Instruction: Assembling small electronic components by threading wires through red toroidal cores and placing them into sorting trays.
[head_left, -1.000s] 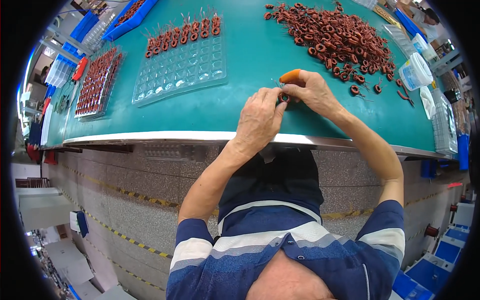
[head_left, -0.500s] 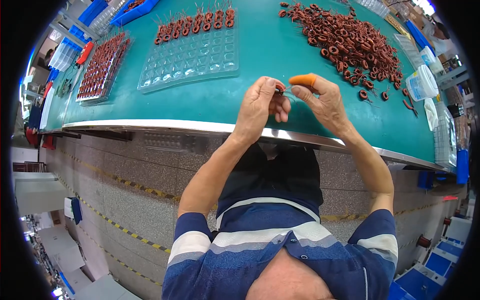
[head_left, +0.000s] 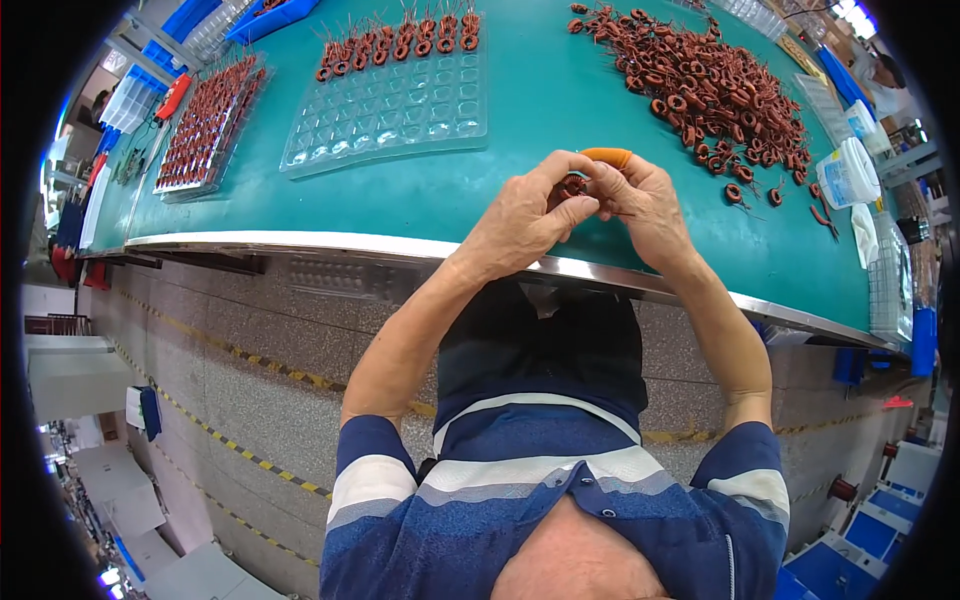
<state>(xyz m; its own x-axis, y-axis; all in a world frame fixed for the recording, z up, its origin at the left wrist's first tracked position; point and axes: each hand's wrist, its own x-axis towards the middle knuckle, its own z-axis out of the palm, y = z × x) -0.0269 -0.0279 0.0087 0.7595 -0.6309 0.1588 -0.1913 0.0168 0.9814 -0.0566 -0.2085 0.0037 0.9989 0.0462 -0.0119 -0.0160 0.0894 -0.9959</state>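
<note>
Just above the table's front edge, my left hand (head_left: 535,215) pinches a small red-brown toroidal coil (head_left: 573,186) between thumb and fingers. My right hand (head_left: 645,208) meets it from the right, its fingers closed at the coil's side, where thin wire leads seem to run. An orange finger cot (head_left: 608,157) covers its index finger. The fingers partly hide the coil and its leads. Beyond to the right lies a big heap of similar coils (head_left: 715,90), with a few loose ones at its near edge. A clear plastic tray (head_left: 390,125) to the left holds coils in its far rows.
A second tray packed with coils (head_left: 208,125) stands farther left, next to a red-handled tool (head_left: 172,97). At the right are a white tub (head_left: 848,175), small red-handled cutters (head_left: 823,210) and a wire basket (head_left: 890,280). The metal-trimmed edge (head_left: 350,246) of the green table runs before me.
My hands have come together around the coil. The left hand has turned, its thumb now below the coil, and the right fingers have closed in beside it. The view has shifted slightly.
</note>
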